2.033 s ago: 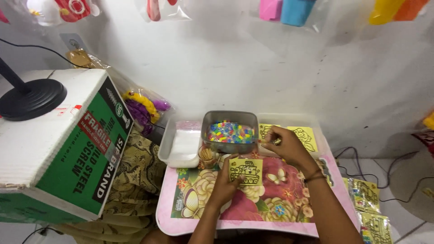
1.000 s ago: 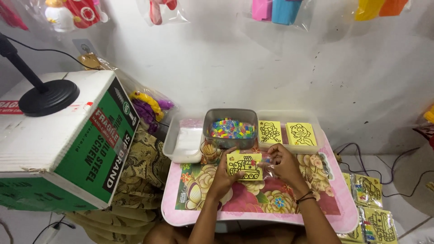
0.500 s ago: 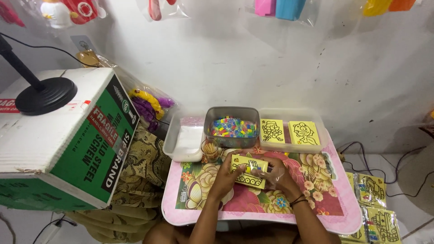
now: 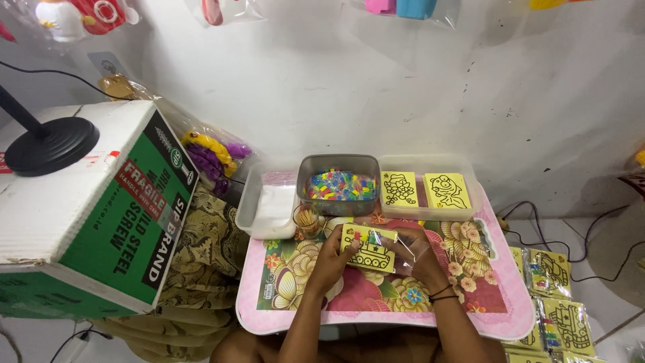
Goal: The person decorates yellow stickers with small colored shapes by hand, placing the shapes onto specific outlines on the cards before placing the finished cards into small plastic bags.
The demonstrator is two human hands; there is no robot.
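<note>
Left hand (image 4: 334, 259) and right hand (image 4: 420, 259) both clamped on yellow picture card (image 4: 368, 248) over pink floral tray table (image 4: 497, 316); clear sleeve seems half on. I judge packing midway: two loose cards (image 4: 423, 189) wait in clear tub, finished packs (image 4: 561, 299) at right.

Matt yellow paper card (image 4: 369, 250) in glossy clear plastic sleeve (image 4: 408, 250); smooth glossy floral tabletop (image 4: 470, 296); matt corrugated cardboard box (image 4: 87, 222).

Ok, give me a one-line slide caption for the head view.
Both hands, left hand and right hand, hold a yellow picture card over a pink floral tray table, near a tub of coloured pieces.
</note>
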